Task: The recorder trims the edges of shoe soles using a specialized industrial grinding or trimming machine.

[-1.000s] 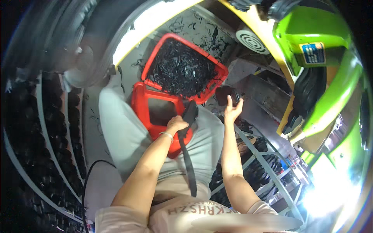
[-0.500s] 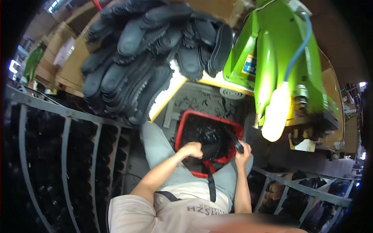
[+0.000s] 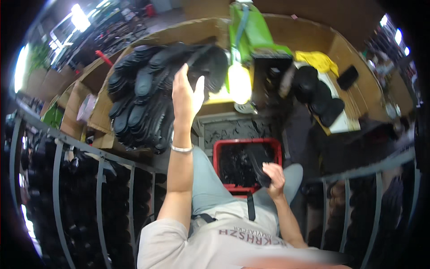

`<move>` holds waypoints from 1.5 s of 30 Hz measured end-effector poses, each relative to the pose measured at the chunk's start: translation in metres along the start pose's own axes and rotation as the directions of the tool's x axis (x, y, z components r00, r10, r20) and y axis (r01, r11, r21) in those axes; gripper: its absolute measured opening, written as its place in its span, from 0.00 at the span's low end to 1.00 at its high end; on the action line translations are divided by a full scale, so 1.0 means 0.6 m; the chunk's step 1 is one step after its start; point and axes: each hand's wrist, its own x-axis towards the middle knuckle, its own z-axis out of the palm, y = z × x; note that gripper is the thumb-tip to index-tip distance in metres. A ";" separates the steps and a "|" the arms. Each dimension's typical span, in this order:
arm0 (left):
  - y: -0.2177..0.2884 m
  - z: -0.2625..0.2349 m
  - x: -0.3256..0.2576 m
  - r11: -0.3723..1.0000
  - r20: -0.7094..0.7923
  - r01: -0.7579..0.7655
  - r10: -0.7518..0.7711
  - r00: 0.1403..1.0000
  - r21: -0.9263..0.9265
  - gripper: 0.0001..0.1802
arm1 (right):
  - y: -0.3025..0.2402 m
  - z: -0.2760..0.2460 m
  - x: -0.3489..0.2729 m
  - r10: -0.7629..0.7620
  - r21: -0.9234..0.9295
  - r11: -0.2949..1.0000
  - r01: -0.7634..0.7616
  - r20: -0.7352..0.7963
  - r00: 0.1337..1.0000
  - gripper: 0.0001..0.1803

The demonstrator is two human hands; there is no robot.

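My left hand [image 3: 184, 96] is raised with fingers straight and thumb apart, nothing plainly in it. It is in front of a big pile of black shoe soles [image 3: 143, 83] stacked on the workbench; whether it touches them I cannot tell. Low over my right thigh, my right hand [image 3: 275, 178] is closed round one end of a black shoe sole [image 3: 258, 168], which slants up over a red bin [image 3: 217, 158]. Dark scraps lie inside the bin, between my knees.
A green machine [image 3: 251, 33] with a glowing lamp [image 3: 239, 85] stands behind the bin. To the right are more black soles [image 3: 316, 96], a yellow cloth [image 3: 318, 62] and cardboard walls [image 3: 363, 96]. Metal rails [image 3: 58, 179] with dark stock behind flank me on both sides.
My left hand has risen from over the bin to the sole pile and opened. My right hand still grips the sole. The view has swung, bringing the right side of the bench into sight.
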 end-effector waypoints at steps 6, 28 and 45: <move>0.088 0.022 -0.269 0.736 0.708 0.183 0.503 0.495 -0.651 0.50 | -0.041 0.025 0.090 0.096 -0.057 0.992 -0.117 -0.288 0.953 0.17; 0.126 0.130 -0.235 0.635 0.803 0.648 -0.071 0.591 -0.421 0.10 | -0.030 0.054 -0.020 0.570 0.495 0.046 -0.868 0.700 0.430 0.33; 0.132 0.145 -0.229 0.122 0.704 0.740 -0.238 0.669 -0.661 0.15 | 0.027 -0.077 0.045 0.921 0.824 0.185 -0.536 0.045 0.387 0.23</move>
